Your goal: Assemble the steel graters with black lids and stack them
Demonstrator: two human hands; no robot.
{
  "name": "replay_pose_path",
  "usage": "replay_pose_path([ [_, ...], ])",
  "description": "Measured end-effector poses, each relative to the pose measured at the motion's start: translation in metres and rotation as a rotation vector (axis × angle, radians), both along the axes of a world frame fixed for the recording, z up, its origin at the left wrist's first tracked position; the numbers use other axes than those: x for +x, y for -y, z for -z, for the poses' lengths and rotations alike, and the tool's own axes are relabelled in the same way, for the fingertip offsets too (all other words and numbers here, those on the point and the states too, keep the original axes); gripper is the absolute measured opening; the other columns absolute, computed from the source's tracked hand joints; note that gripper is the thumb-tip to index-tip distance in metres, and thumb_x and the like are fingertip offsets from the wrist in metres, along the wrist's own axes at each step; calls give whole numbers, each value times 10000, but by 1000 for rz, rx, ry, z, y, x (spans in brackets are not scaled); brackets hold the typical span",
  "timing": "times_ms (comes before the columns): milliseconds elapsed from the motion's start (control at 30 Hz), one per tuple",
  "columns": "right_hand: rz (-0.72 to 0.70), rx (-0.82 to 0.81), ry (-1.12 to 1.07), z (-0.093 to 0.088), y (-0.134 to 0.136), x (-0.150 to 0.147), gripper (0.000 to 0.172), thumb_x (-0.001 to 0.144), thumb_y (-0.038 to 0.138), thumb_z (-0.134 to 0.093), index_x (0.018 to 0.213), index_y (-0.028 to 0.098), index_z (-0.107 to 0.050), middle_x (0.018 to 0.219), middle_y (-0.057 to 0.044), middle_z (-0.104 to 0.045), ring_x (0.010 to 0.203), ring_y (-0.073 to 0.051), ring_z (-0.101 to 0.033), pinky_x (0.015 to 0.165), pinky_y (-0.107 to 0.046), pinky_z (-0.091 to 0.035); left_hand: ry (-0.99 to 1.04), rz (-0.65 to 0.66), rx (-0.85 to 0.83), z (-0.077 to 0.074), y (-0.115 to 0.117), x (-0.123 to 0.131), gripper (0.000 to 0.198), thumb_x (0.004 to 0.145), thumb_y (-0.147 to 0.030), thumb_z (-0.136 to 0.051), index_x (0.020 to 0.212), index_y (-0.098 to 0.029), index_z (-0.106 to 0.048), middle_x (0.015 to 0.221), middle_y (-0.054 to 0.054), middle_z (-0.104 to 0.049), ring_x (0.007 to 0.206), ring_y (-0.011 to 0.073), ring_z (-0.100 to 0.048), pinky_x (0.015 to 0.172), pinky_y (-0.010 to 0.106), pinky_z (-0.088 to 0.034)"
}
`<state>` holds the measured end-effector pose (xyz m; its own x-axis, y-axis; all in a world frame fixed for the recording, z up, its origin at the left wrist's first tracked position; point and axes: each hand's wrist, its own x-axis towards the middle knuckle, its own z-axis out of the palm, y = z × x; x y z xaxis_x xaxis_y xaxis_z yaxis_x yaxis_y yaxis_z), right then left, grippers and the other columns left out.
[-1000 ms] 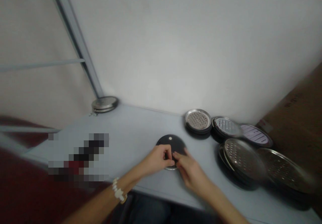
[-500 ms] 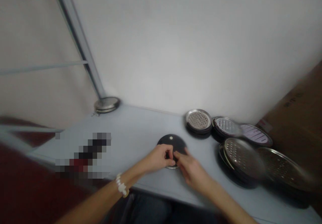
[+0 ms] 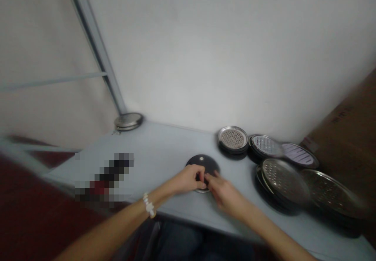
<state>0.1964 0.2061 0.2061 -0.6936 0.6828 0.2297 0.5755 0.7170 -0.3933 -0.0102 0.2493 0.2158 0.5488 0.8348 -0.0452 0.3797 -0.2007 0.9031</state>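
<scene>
A dark round disc (image 3: 205, 162) with a small pale dot near its top lies on the grey tabletop, with a silver metal rim showing beneath its near edge. My left hand (image 3: 188, 179) and my right hand (image 3: 223, 194) meet at its near side, their fingertips pinching it around the middle. The fingers hide the lower part of the disc. A white beaded bracelet (image 3: 149, 205) circles my left wrist.
Stacks of round perforated metal trays (image 3: 284, 182) stand to the right, against a cardboard box (image 3: 343, 135). A small stack of metal discs (image 3: 128, 121) sits in the far corner. A pixelated object (image 3: 104, 179) lies on the table's left.
The view has turned slightly, shifting the table and stacks to the right. Both forearms have moved a little up the picture, while my hands stay on the disc.
</scene>
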Motion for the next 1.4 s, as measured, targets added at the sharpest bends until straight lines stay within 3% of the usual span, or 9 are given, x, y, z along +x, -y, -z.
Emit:
replay_pose_path([
  [267,-13,-62,-77,-4,-1,4,586,816,-47,-475,1357,175,-522,1342,-131,-646,1304,-255,-573,1185,-538,-338,-49,-11,42,2,-1,3,179,677,-211,-731,666,-172,-557,653,-49,-559,641,117,-506,567,208,-331],
  [600,21,-160,-199,-7,3,10,308,937,48,-407,1142,204,-576,1352,-121,-613,1281,-228,-572,1080,-424,-456,-170,-75,144,-5,9,7,159,740,-255,-737,790,-174,-610,705,-40,-602,654,127,-540,572,225,-354],
  [667,93,-152,-225,-4,4,10,260,960,75,-403,1123,208,-557,1305,-127,-625,1212,-230,-603,1016,-399,-488,-237,-83,234,-9,17,6,263,736,-325,-779,902,-184,-632,792,-16,-629,736,158,-566,639,245,-406],
  [800,191,-84,-229,3,0,7,186,987,119,-378,1015,207,-539,934,-75,-658,829,-209,-641,775,-352,-531,-450,-89,556,-12,37,5,627,641,-409,-885,1183,-243,-618,1196,78,-606,1093,288,-538,926,397,-451],
  [1000,177,135,-290,-20,3,-20,293,941,56,-366,1052,226,-577,1036,-104,-640,971,-253,-624,867,-424,-534,-529,-75,797,-9,40,2,466,891,-139,-566,1350,-214,-531,1276,116,-624,1164,294,-560,1023,445,-428],
  [1100,174,181,-373,-34,12,-28,301,981,111,-385,1194,245,-550,1152,-125,-623,1061,-253,-624,913,-417,-539,-370,-261,716,-16,17,-16,435,948,-168,-499,1373,-256,-529,1281,98,-656,1159,273,-602,1037,423,-437],
  [1167,212,203,-416,-34,17,-24,263,1002,165,-413,1216,251,-540,1139,-124,-629,1047,-250,-640,906,-407,-550,-191,-521,540,-23,-8,-39,345,948,-274,-570,1293,-265,-586,1234,87,-691,1110,262,-646,1005,393,-471],
  [1267,276,245,-425,-20,22,-9,213,1007,191,-428,1159,261,-561,1070,-98,-652,972,-231,-670,864,-374,-571,290,-978,83,-34,-51,-83,348,781,-233,-793,1102,-228,-659,1014,60,-751,953,230,-709,884,325,-542],
  [1400,312,316,-414,10,25,12,173,988,210,-448,1084,259,-583,984,-74,-681,872,-217,-701,749,-319,-597,439,-1190,-75,-39,-92,-138,323,839,-221,-746,1111,-125,-601,897,110,-739,770,203,-717,688,316,-592],
])
